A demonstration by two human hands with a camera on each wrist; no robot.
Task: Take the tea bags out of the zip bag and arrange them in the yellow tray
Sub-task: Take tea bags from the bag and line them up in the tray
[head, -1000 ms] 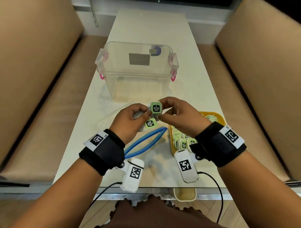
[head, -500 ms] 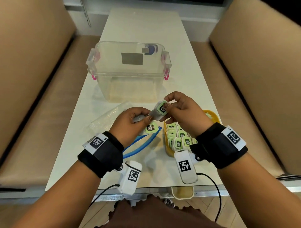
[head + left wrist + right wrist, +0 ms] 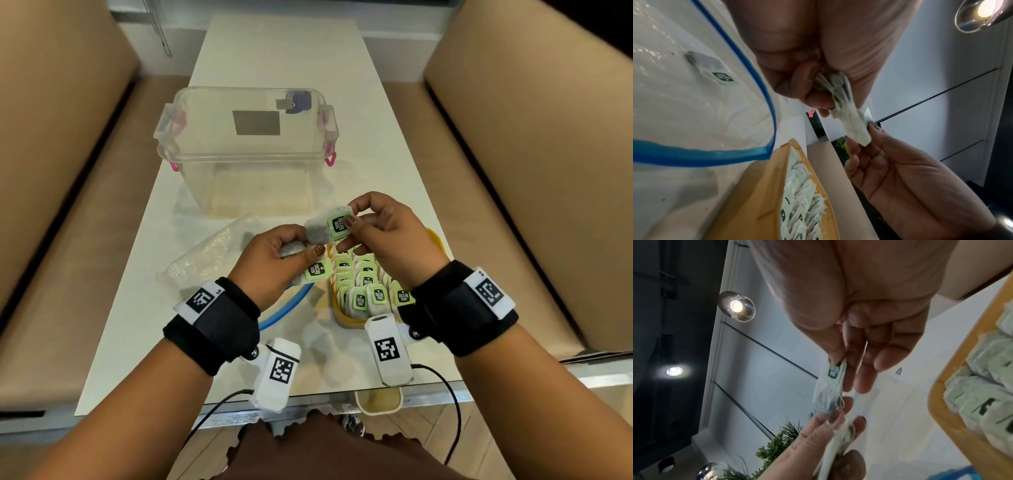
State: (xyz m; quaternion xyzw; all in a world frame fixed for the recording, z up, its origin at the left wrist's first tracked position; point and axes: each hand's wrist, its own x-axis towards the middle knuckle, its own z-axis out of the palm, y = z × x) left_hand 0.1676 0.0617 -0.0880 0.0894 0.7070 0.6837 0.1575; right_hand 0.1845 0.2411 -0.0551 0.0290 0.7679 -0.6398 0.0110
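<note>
My right hand (image 3: 356, 226) pinches one tea bag (image 3: 329, 224) with a green tag by thumb and forefinger, held in the air just left of the yellow tray (image 3: 346, 320). The same bag (image 3: 829, 382) shows in the right wrist view. My left hand (image 3: 298, 251) grips a small bunch of tea bags (image 3: 317, 270), seen edge-on (image 3: 840, 95) in the left wrist view. Several tea bags (image 3: 363, 284) stand in rows in the tray. The clear zip bag (image 3: 219, 253) with a blue seal (image 3: 715, 154) lies on the table under my left hand; one tea bag (image 3: 715, 73) lies inside it.
A clear plastic box (image 3: 246, 150) with pink latches stands beyond my hands on the white table (image 3: 274, 44). Tan benches run along both sides. Wrist camera cables hang over the table's near edge.
My right hand has drawn one tea bag up and rightward, away from the bunch in my left hand. The left hand has stayed over the zip bag.
</note>
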